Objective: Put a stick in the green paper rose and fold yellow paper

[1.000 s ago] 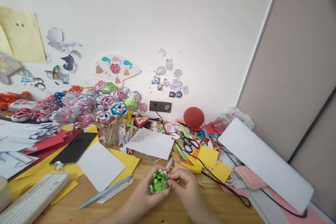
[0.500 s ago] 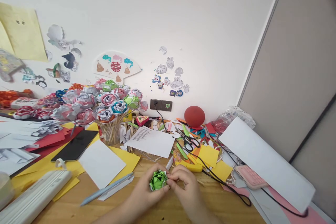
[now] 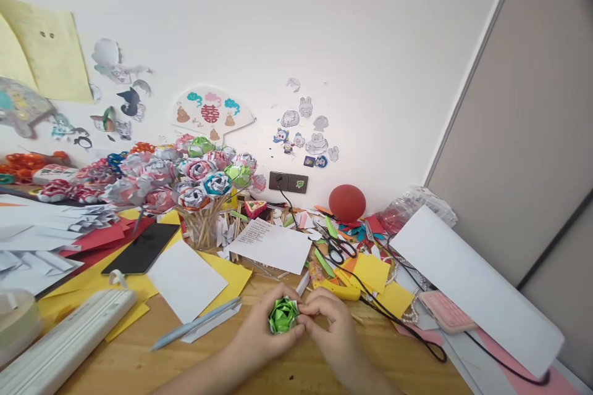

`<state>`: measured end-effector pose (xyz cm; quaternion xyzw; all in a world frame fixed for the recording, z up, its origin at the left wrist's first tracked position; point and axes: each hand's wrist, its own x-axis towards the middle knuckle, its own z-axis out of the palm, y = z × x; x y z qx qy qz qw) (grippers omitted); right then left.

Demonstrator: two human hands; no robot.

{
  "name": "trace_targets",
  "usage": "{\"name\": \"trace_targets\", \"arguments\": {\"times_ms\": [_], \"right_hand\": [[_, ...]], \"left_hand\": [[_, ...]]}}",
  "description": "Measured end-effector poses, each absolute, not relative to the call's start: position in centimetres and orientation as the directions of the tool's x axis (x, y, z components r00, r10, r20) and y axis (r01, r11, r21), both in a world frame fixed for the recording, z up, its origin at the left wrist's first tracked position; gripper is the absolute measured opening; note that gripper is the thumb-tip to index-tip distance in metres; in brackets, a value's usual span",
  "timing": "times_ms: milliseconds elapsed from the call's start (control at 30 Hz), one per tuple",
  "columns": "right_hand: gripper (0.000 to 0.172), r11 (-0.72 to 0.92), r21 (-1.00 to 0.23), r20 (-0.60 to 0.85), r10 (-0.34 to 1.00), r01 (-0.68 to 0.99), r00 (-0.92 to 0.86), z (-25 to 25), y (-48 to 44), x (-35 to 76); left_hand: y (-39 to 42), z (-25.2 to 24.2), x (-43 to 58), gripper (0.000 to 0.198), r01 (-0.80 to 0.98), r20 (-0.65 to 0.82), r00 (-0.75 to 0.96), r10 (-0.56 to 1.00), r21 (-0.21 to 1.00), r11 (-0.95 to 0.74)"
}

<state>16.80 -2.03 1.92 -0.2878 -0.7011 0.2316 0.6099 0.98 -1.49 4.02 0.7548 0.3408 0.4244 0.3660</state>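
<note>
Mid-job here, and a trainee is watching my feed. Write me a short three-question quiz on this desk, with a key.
1. Multiple choice: what is the left hand holding?
A) a round roll of tape
B) a green-and-white folded paper flower
C) a flat white paper sheet

2. True or false: the black-handled metal scissors lie left of the flat black rectangular phone in the picture.

3. Which is nearer the camera: the slim light-blue pen or the smooth round red ball?

Key: 1. B. 2. False, they lie to its right. 3. The pen.
</note>
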Motion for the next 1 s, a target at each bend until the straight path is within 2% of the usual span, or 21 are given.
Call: {"name": "trace_targets", "arguments": {"times_ms": [367,867,1000], "right_hand": [[0.014,0.73,-0.663,0.721,0.682,0.168,-0.121,1.8,-1.9,16.6],[0.007,0.626,-0.76,0.617,0.78,0.175,-0.105,1.8,-1.5,16.5],[0.012,0.629,-0.736,0.616,0.776,0.251,-0.136,3.5,-1.3,17.7]], "left_hand": [[-1.2,3.4,0.9,0.019,0.235,0.394,0.384,0.835,0.833,-0.501],[0.3,2.7,0.4,0.018,0.241,0.389,0.369,0.844,0.837,-0.491],[1.5,3.2,-0.5,0.018,0.35,0.395,0.277,0.876,0.808,-0.474]]}}
